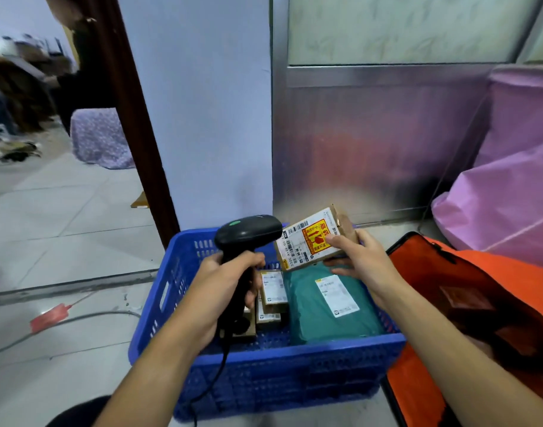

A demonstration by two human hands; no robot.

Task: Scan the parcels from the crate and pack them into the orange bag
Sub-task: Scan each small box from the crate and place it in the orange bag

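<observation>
My left hand (230, 282) grips a black barcode scanner (247, 234) by its handle, its head aimed right at a small cardboard parcel (307, 240) with a white label and a red-and-yellow sticker. My right hand (361, 257) holds that parcel tilted above the blue crate (264, 365), thumb on the label. Inside the crate lie a teal mailer bag (313, 315) with a white label and a few small brown boxes (273, 291). The orange bag (467, 303) stands open just right of the crate.
Pink sacks (510, 186) are piled at the right behind the orange bag. A metal panel and a pale wall rise behind the crate. A grey cable and a red tag (49, 315) lie on the tiled floor at the left. The scanner's cord hangs over the crate front.
</observation>
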